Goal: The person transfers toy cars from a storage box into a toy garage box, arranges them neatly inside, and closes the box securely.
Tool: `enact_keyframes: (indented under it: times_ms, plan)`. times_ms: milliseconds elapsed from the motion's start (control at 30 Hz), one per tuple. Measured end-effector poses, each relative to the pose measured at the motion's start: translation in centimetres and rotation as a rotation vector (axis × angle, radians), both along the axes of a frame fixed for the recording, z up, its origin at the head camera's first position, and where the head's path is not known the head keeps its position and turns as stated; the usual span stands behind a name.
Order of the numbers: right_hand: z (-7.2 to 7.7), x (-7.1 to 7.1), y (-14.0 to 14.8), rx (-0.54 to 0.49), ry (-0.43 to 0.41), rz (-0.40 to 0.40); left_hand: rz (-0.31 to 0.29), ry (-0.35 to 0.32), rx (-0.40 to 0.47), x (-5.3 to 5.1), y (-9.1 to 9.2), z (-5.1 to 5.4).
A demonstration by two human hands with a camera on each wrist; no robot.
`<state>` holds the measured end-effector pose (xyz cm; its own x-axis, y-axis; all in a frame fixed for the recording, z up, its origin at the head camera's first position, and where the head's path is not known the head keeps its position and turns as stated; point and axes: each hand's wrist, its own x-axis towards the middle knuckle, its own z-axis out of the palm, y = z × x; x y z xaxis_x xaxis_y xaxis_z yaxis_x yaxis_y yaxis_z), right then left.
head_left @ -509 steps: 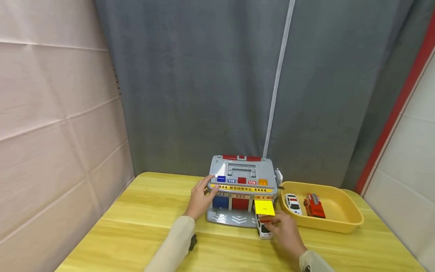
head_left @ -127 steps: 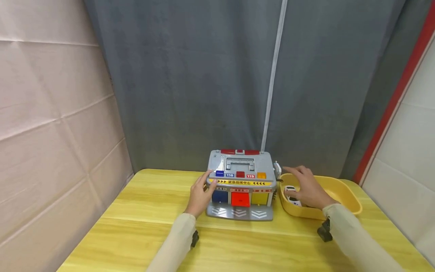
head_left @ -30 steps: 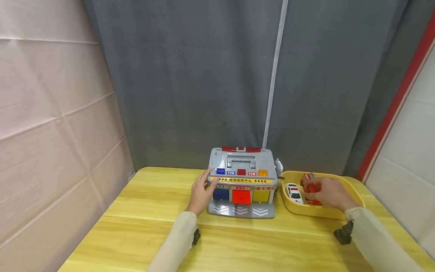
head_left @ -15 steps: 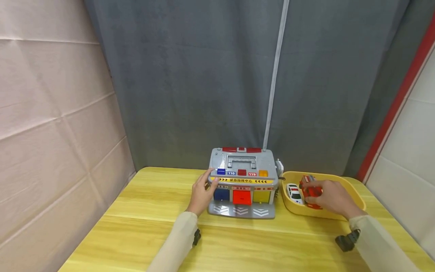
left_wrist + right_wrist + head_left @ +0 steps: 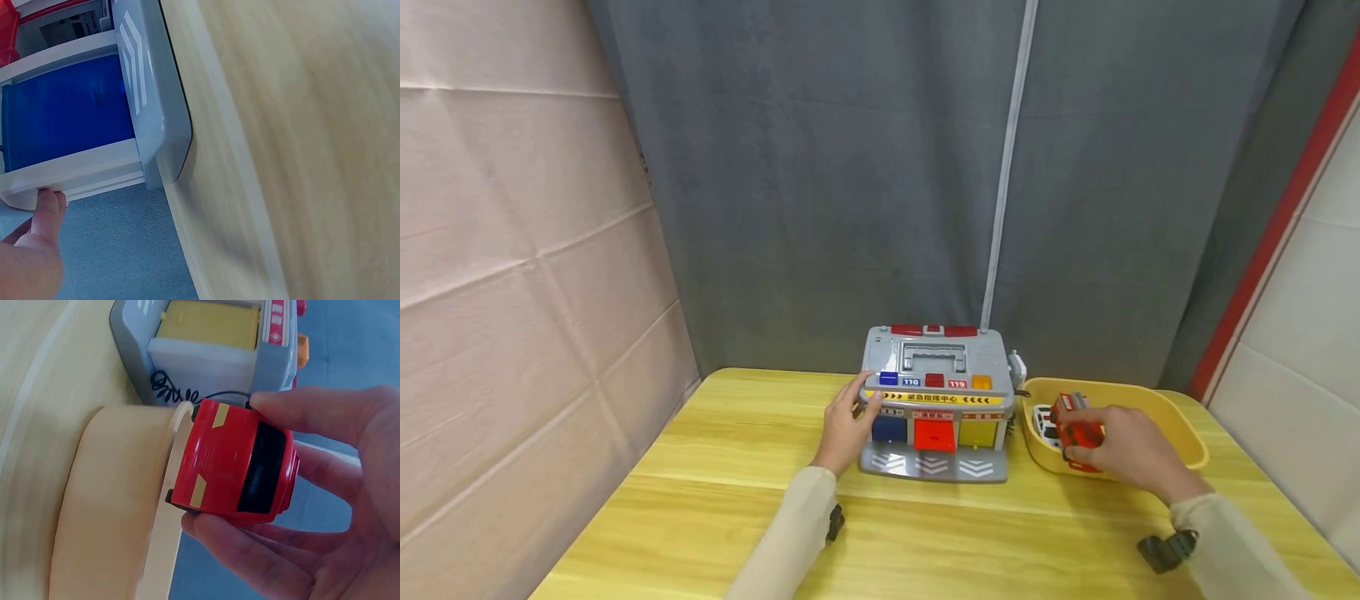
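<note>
- Right hand [image 5: 1123, 446]: pinching the truck [image 5: 222, 465], thumb along one side, fingers along the other.
- Truck, red with a black window: held in that grip, over the near left part of the tray [image 5: 1172, 423]. Whether it touches the rim, I cannot tell.
- Tray, yellow: under the right grip, reaching away to its right.
- Car [image 5: 1042, 419], white: in the tray, just left of the right grip, partly hidden by the truck.
- Station [image 5: 934, 398], grey: left of the right grip, near the tray.
- Left hand [image 5: 842, 433]: spread, thumb apart from the fingers, touching the station's left end.
- Blue door [image 5: 65, 106]: nearest the left hand's touch, down.
- Red door [image 5: 935, 436]: right of the blue one, swung outward, a gap showing behind it.
- Yellow door [image 5: 978, 433]: farthest of the three from the left hand, down.
- Cord [image 5: 164, 387], black, coiled: beside the station, on the side facing the right grip.
- Table [image 5: 925, 533]: wood-grained, below both hands.
- Curtain [image 5: 820, 208], grey: beyond both hands.
</note>
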<state>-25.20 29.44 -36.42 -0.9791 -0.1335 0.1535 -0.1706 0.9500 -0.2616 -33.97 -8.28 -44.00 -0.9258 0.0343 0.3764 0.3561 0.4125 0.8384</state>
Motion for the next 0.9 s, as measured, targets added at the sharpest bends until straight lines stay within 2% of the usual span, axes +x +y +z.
enact_keyframes:
  times_ms: [300, 533, 667, 900]
  plan:
    - [0.1, 0.9, -1.2, -0.013, -0.026, 0.012, -0.002, 0.034, 0.002, -0.3, 0.0, -0.5]
    - [-0.5, 1.6, -2.4, -0.018, -0.018, 0.039, 0.005, 0.005, -0.001, -0.2, 0.0, -0.5]
    - [-0.9, 2.0, -3.1, -0.021, -0.024, 0.058, 0.005, 0.015, 0.007, 0.0, 0.0, -0.5]
    - [-1.0, 2.5, -4.1, -0.02, -0.005, 0.059, 0.007, 0.001, 0.0, -0.3, 0.0, -0.4]
